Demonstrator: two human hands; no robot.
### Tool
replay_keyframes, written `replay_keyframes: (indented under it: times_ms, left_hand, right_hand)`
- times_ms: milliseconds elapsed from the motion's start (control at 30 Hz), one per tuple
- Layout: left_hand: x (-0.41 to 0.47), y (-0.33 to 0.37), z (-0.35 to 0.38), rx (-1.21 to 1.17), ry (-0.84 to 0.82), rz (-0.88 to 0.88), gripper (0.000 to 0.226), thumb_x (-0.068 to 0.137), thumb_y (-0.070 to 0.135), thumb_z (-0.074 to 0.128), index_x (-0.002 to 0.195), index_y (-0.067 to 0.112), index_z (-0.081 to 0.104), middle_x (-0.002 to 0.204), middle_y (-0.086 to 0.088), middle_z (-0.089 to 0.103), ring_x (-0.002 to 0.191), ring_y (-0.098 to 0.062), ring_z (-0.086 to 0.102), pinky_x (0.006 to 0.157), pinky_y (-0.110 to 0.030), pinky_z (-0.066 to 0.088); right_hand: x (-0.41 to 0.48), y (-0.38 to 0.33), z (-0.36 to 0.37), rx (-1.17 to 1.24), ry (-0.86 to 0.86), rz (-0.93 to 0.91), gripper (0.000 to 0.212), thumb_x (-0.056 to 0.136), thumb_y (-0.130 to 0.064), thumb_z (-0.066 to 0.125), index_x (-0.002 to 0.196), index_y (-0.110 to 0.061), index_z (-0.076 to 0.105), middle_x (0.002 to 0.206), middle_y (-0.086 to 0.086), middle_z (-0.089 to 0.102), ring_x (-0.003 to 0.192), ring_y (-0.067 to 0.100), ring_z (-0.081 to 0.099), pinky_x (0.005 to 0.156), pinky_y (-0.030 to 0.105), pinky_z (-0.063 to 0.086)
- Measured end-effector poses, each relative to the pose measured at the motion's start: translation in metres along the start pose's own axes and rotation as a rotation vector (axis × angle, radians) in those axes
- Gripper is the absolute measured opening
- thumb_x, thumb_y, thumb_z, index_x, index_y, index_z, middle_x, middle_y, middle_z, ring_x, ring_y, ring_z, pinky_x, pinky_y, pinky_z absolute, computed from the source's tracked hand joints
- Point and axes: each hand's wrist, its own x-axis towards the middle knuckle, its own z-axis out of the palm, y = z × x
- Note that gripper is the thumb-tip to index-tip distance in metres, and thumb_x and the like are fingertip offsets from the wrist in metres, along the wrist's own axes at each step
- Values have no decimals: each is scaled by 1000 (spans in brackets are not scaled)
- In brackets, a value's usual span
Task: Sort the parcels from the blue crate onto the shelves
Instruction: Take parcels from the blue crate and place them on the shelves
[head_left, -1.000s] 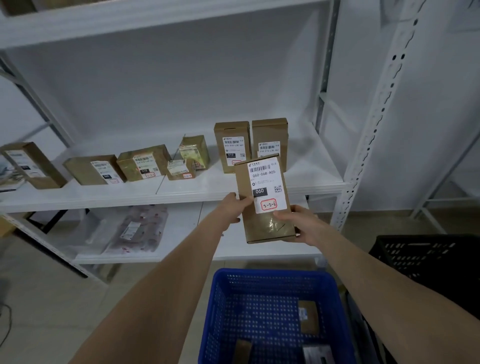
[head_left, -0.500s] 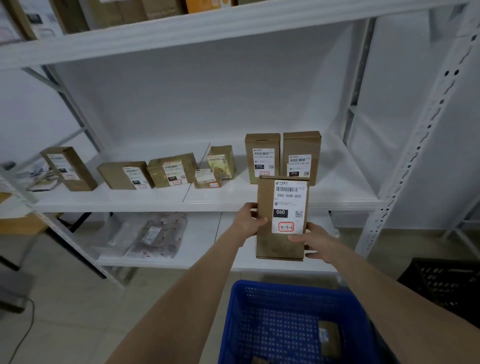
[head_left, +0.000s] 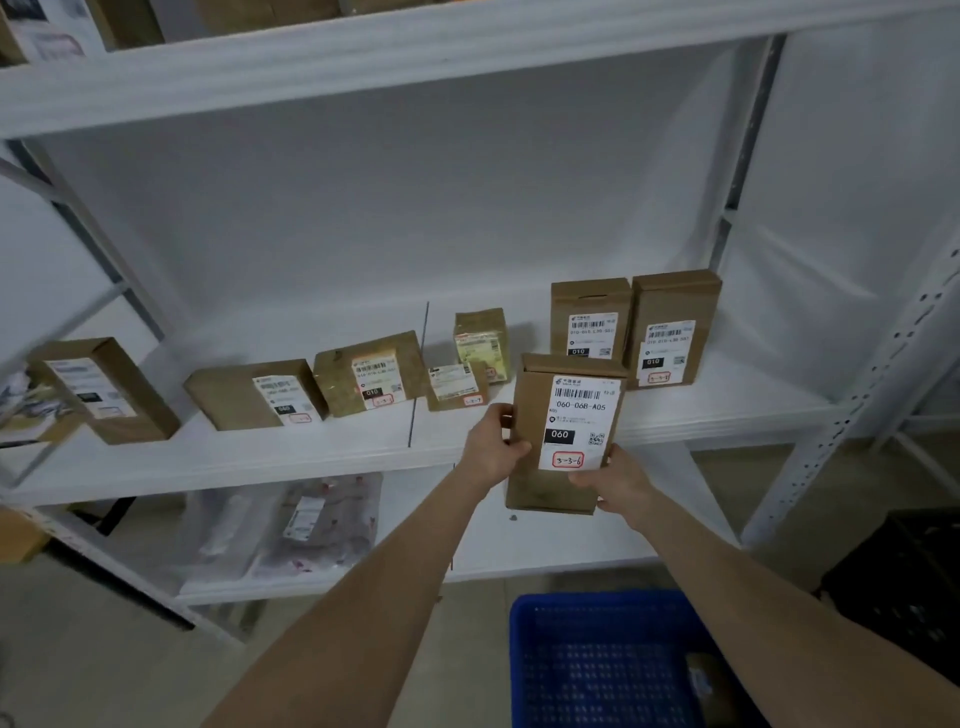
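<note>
Both hands, left hand (head_left: 493, 449) and right hand (head_left: 621, 480), grasp an upright brown parcel (head_left: 563, 434) by its sides, raised above the blue crate (head_left: 602, 660), before the middle shelf (head_left: 311, 457). Its label seems to read 3-3-6. Next: find that slot and set it down

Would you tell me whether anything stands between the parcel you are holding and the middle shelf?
Nothing visible blocks the front of the middle shelf. The held parcel, gripped by the left hand and right hand, hangs before two upright boxes that fill the space behind it; bare shelf shows to their right.
</note>
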Motion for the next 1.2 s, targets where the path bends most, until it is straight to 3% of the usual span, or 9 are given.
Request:
replay_keyframes:
  times_ms: [133,267,567,733,867,933,1067,1200]
  left_hand:
    - [33,8,-20,39,22,98,45,87,1,60,128,10,43,128,-8,58,112,-25,58,97,-38,47]
    - [63,15,-29,101,83,91,45,91,5,56,133,10,41,133,-9,56,122,-28,53,100,-38,43]
    - [114,2,-22,80,115,-5,44,96,6,46,140,10,40,136,-11,53,121,-32,52,100,-44,46]
    - [121,-6,-16,141,125,-24,45,96,11,47,140,12,37,135,-11,54,123,-30,51,100,-37,41]
    - [118,3,-21,186,164,28,59,89,12,59,142,10,32,137,-13,51,124,-31,50,99,-39,43]
    - [111,9,-27,216,234,88,75,85,15,66,146,12,23,143,-14,40,127,-31,46,99,-43,43]
    - [97,21,-37,502,378,291,93,81,29,71,151,15,12,156,-6,18,134,-25,39,97,-40,46]
    - [93,34,-37,771,392,539,74,88,18,61,149,8,20,156,-10,23,144,-24,21,116,-33,21]
  right_hand:
    - [15,-33,15,5,166,-127,53,80,-12,74,126,-18,49,126,5,62,116,27,57,95,37,46]
    - [38,-66,20,-76,245,-205,52,85,-17,69,132,-17,46,130,5,60,122,29,54,103,44,44]
    - [95,-69,35,-152,197,-239,54,96,-14,53,147,-20,34,136,7,57,125,30,52,106,41,40]
    - [107,-62,38,-168,119,-218,61,97,-13,51,151,-22,25,139,5,54,128,29,50,106,40,38]
    - [108,-66,31,-266,114,-244,64,91,-14,60,147,-18,29,137,5,56,124,28,53,103,42,42]
    - [102,-71,26,-327,176,-274,72,87,-20,67,146,-17,27,142,8,46,125,30,50,101,45,43]
    - [82,-90,11,-573,442,-549,80,79,-33,76,144,-17,32,143,10,34,130,28,35,101,40,40]
    - [68,-114,10,-906,443,-900,72,84,-23,71,145,-13,34,151,9,30,139,26,26,111,37,32]
